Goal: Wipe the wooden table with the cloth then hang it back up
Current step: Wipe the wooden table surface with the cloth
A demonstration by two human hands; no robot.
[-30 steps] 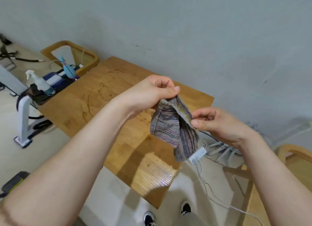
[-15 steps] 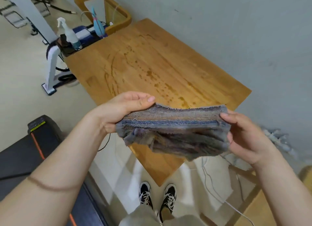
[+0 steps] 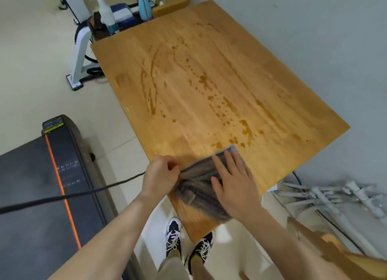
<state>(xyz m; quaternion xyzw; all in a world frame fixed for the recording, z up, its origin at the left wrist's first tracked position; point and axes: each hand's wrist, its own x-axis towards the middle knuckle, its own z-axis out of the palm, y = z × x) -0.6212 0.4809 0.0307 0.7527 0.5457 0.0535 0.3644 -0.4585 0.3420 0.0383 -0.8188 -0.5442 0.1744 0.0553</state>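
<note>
A folded grey and purple striped cloth (image 3: 199, 187) lies on the near corner of the wooden table (image 3: 209, 80). My left hand (image 3: 160, 175) pinches the cloth's left edge with closed fingers. My right hand (image 3: 234, 185) lies flat on top of the cloth, fingers spread, pressing it onto the wood. Brown wet streaks and drops (image 3: 209, 95) run across the middle of the tabletop beyond the cloth.
A white spray bottle (image 3: 104, 9) and a blue bottle (image 3: 144, 5) stand past the table's far left end. A black treadmill (image 3: 41, 185) lies on the floor at left, crossed by a dark cable (image 3: 73, 194). Grey tubes (image 3: 335, 198) lie at right beside a wall.
The cloth was held up in the air between both hands; now it rests on the table's near corner with my right hand flat on it. The view has tilted downward.
</note>
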